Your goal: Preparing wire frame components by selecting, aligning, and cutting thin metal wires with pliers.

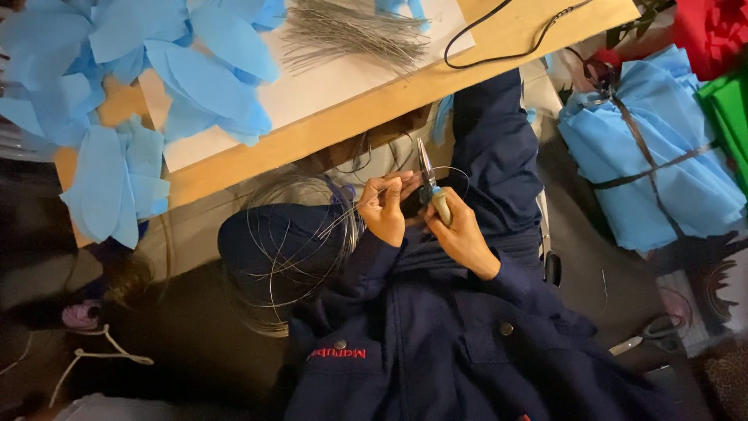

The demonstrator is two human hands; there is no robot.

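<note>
- Dark blue jacket (436, 351) sits closest to cam, just below both hands.
- L hand (383, 209) pinches thin wire (343, 218) off coil (292, 249) at its left.
- R hand (460, 234) clamped on pliers (428, 183), tips up, touching wire.
- Cut wire pile (351, 35) & blue paper petals (195, 70) lie on table (327, 132) above hands: some done, lots of coil left.

Single view taken from a head-worn camera, aimed steeply down over the wearer's own chest and lap, hands (425, 222) framed close at centre, wooden table edge (327, 129) seen tilted across the upper frame, floor clutter caught at right.
</note>
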